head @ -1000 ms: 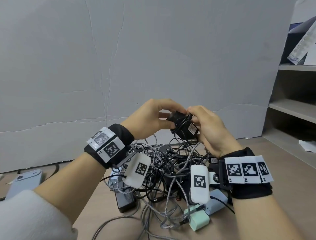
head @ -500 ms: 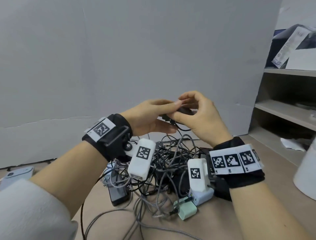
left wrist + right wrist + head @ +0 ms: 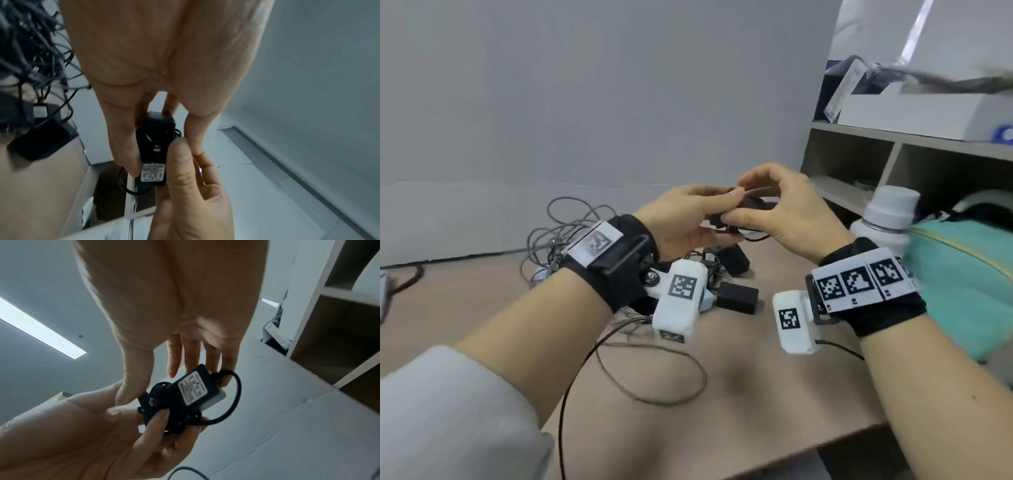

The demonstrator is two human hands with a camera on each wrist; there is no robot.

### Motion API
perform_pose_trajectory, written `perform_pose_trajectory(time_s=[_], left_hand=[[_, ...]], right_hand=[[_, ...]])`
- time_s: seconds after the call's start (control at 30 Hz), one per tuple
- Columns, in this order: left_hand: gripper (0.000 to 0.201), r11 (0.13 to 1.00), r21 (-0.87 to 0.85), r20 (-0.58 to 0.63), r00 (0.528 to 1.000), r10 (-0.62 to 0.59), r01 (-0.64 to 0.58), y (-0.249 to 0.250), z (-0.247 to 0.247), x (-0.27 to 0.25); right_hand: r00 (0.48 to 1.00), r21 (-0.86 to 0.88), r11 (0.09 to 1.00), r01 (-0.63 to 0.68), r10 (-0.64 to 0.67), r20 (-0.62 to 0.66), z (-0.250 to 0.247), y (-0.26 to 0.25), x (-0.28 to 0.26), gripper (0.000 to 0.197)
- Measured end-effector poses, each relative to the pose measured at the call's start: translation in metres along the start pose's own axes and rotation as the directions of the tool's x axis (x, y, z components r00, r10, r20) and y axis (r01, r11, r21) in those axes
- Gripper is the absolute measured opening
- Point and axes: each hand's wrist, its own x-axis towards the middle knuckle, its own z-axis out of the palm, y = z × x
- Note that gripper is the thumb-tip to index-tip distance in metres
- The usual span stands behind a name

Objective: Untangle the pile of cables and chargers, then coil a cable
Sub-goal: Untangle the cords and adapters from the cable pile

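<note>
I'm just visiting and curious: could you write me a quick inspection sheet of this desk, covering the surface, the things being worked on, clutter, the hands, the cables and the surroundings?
Surface: tan table, front edge in view.
Job's things: black charger with a white label, held above the table; its thin black cable loops beside it.
Clutter: black adapter lying on the table; white bottle; teal pouch.
Hands: left hand and right hand both pinch the charger.
Cables: tangled pile behind the left wrist; one loose grey loop nearer the front.
Surroundings: grey wall; shelf unit on the right, with boxes on top.
</note>
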Motion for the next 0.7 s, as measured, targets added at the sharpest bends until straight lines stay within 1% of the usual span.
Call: perform_pose_trajectory(time_s=[0.1,0.17,0.2,0.27,0.33,0.4,0.47,0.57,0.63,0.7], left_hand=[[0.037,0.998,-0.054,-0.048,0.999,0.016,-0.019,-0.012,0.038,-0.003],[0.04,0.996,-0.085,-0.089,0.996,0.015,-0.023,-0.02,0.064,-0.004],[0.041,0.995,-0.094,-0.102,0.995,0.013,-0.023,-0.024,0.076,-0.003],[0.043,0.995,-0.103,-0.101,0.995,0.007,-0.017,-0.033,0.102,0.0],[0.046,0.994,-0.111,-0.079,0.997,-0.016,0.007,-0.042,0.129,0.004],[0.053,0.991,-0.125,-0.05,0.998,-0.043,0.037,-0.052,0.156,0.01],[0.057,0.991,-0.13,-0.014,0.999,-0.047,0.045,-0.061,0.184,0.017],[0.054,0.989,-0.135,0.068,0.996,-0.057,0.065,-0.076,0.224,0.027],[0.053,0.987,-0.139,0.126,0.99,-0.063,0.08,-0.086,0.248,0.035],[0.053,0.989,-0.118,0.184,0.981,-0.062,0.085,-0.094,0.271,0.043]], right_hand=[[0.999,-0.067,0.997,-0.042,0.04,-0.022,-0.033,0.01,-0.028,0.058],[0.996,-0.08,0.995,-0.066,0.062,-0.062,-0.058,0.017,-0.047,0.057],[0.993,-0.079,0.994,-0.076,0.069,-0.094,-0.07,0.02,-0.057,0.055],[0.978,-0.061,0.993,-0.104,0.09,-0.188,-0.096,0.031,-0.075,0.043],[0.944,-0.024,0.989,-0.145,0.131,-0.303,-0.122,0.049,-0.094,0.026],[0.886,0.039,0.98,-0.195,0.193,-0.422,-0.149,0.071,-0.113,0.013],[0.811,0.149,0.961,-0.235,0.278,-0.515,-0.179,0.092,-0.136,0.007],[0.657,0.302,0.908,-0.292,0.419,-0.626,-0.221,0.129,-0.177,0.006],[0.56,0.399,0.854,-0.332,0.519,-0.646,-0.242,0.16,-0.204,0.012],[0.459,0.518,0.766,-0.38,0.642,-0.614,-0.256,0.194,-0.227,0.019]])
